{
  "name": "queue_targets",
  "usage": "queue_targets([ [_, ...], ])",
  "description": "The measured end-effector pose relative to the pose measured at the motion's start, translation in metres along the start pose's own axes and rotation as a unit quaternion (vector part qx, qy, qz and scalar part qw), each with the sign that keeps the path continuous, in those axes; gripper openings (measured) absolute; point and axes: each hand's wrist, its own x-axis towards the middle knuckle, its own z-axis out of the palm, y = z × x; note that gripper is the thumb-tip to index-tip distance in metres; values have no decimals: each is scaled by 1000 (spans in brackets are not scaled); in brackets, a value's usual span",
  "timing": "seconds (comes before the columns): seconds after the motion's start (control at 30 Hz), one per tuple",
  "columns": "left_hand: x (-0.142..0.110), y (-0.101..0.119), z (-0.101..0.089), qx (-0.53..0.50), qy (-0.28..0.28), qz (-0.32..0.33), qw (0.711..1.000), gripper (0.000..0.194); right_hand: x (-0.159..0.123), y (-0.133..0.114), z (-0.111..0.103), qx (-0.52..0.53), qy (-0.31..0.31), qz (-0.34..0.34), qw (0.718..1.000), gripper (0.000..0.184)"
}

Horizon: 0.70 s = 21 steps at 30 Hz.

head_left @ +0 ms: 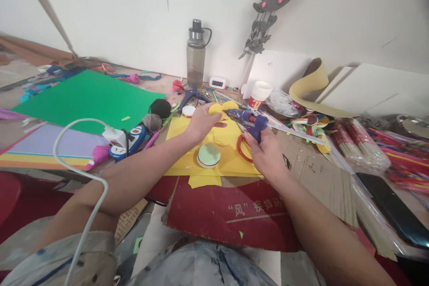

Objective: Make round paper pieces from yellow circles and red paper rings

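My right hand (266, 154) is wrapped round the handle of a blue hot glue gun (247, 119), whose nozzle points left toward a yellow cut-out shape (221, 110). My left hand (203, 121) pinches that yellow shape from the left, holding it just above a yellow sheet (231, 156). On the sheet lie a pale green disc (208, 155) and a red ring (241, 148), partly hidden by my right hand.
A green sheet (87, 98) and purple sheet (63, 143) lie at left with a white cable (72, 167). A grey water bottle (196, 56), blue pliers (191, 95), a paper cup (258, 94), bagged sticks (355, 147), a black phone (389, 208) and cardboard (311, 165) surround the work.
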Motion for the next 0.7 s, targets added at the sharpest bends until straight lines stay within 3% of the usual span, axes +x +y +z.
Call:
queue_targets([
  [0.33,-2,-4,0,23,-18,15,999,12,1,2,0,9,39,-11,999,39],
  [0.7,3,0,-2,-11,5,6,1000,15,0,2,0,-1,6,2,1000,31],
])
